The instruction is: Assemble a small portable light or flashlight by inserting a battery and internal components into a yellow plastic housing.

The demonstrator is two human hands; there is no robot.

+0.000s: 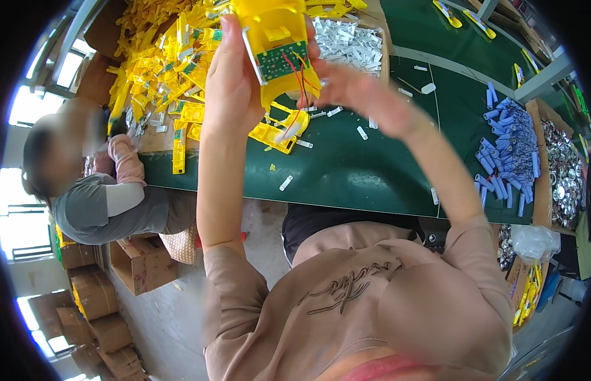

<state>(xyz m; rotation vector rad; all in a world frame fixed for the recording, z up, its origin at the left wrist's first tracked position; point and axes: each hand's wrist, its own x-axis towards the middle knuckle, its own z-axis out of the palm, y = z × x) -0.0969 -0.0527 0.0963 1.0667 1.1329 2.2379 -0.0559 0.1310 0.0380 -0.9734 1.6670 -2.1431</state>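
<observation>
Bright, even daylight fills the scene. Blown-out white windows (22, 105), far left of the dark green counter (346, 165), glare without detail. Shadows on that counter are soft and faint. The right hand (365, 95), raised above the counter, is smeared by motion blur. Fisheye distortion bends the counter's straight edges, and a black rim surrounds the picture.

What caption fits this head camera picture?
Both hands, left hand and right hand, hold up a yellow casing above the green table.
</observation>
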